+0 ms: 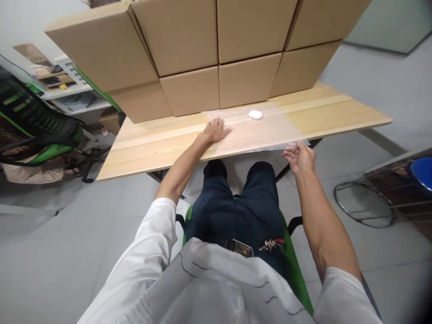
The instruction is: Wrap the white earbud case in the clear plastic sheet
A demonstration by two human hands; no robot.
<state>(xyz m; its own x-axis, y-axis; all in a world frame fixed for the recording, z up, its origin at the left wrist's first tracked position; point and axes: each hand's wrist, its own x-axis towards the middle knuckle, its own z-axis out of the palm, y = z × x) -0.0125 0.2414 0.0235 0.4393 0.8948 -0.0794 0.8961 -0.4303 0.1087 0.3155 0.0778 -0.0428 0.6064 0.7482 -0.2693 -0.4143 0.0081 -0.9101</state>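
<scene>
A thin, see-through plastic sheet point(256, 133) lies spread over the middle of the wooden table point(155, 150), its near edge hanging slightly past the table's front. On top of it, toward the back, rests a small white earbud case point(255, 114). My left hand point(216, 129) lies flat with fingers apart on the sheet's left side. At the sheet's front right corner, my right hand point(300, 157) pinches the plastic between thumb and fingers, just off the table edge.
Two rows of brown cardboard boxes point(189, 36) stand along the table's back. To the left is a black and green office chair point(37, 117) beside a white shelf point(72, 92). A stool with a blue seat point(421, 173) stands at the right. Keys point(270, 245) hang at my waist.
</scene>
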